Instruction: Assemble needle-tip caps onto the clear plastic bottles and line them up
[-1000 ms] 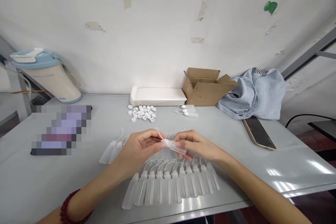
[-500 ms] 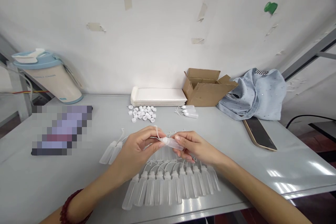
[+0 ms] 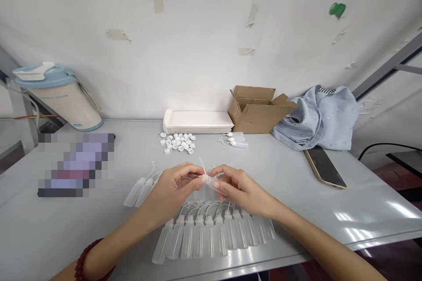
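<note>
My left hand [image 3: 174,186] and my right hand [image 3: 235,186] meet above the grey table [image 3: 329,202], both pinched on one small clear squeeze bottle [image 3: 208,179] with a thin white tip. The left fingers grip its cap end, the right fingers wrap its body. Below the hands lies a row of several like bottles [image 3: 211,235], side by side near the table's front edge. Two more bottles [image 3: 140,189] lie left of my left hand.
At the back of the table sit a heap of white caps [image 3: 178,141], a stack of white trays [image 3: 198,120], a few bottles [image 3: 235,139] and an open cardboard box [image 3: 259,109]. A blue cloth bag [image 3: 325,116] and a phone [image 3: 325,166] lie right; a white jug [image 3: 62,96] stands left.
My right hand has closed in toward the left, so the bottle between them shows less of its body. The hands sit slightly lower over the row.
</note>
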Demonstrator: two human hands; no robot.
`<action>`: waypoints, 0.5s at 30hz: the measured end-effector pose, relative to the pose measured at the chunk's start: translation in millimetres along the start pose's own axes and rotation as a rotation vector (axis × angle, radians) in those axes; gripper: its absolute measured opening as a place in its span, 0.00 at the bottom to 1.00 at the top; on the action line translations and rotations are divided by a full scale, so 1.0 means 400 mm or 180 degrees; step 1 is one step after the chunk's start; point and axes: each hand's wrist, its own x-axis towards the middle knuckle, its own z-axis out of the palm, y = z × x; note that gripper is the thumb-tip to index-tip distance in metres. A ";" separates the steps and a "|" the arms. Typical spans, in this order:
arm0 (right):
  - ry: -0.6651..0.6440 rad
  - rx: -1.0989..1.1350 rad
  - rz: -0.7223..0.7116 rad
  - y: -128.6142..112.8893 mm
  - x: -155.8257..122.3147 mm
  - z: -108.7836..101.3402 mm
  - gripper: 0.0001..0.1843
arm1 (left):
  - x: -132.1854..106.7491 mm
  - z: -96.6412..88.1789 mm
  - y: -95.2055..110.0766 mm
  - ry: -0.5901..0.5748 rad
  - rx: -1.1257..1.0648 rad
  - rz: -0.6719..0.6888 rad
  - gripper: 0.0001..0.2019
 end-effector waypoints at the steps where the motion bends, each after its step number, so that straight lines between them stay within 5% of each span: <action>1: 0.0060 -0.0340 -0.0111 0.001 -0.003 0.003 0.16 | 0.000 0.001 -0.002 -0.0016 -0.0004 -0.0057 0.07; 7: 0.0177 -0.1402 -0.0619 0.006 -0.015 0.017 0.16 | 0.001 0.011 -0.005 -0.0095 -0.0079 0.0029 0.06; 15: 0.0028 0.0037 -0.0153 0.001 -0.002 0.009 0.17 | -0.009 0.018 -0.006 0.0049 0.0165 0.0869 0.06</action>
